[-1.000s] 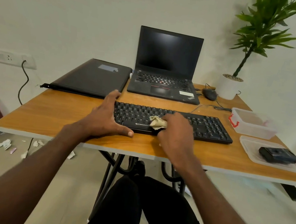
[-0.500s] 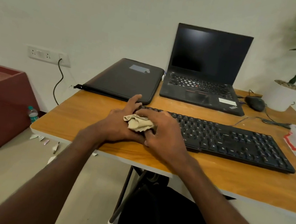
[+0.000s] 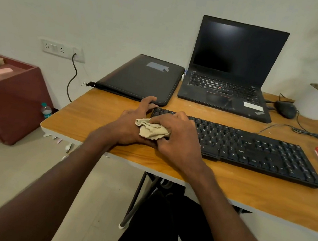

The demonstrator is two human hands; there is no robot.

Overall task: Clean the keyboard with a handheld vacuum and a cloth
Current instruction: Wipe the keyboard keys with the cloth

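I'm seeing a crumpled beige cloth (image 3: 153, 132), soft and matt, its edges frayed. The keyboard (image 3: 251, 148) is matt black plastic. The table (image 3: 227, 182) has smooth wood-grain with a slight sheen. The laptop sleeve (image 3: 139, 77) looks dull black, faintly textured.

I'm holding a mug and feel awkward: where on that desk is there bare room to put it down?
Bare wood lies left of the hands, in front of the black sleeve, and along the near edge below the keyboard. The back is crowded: laptop, mouse, cables.
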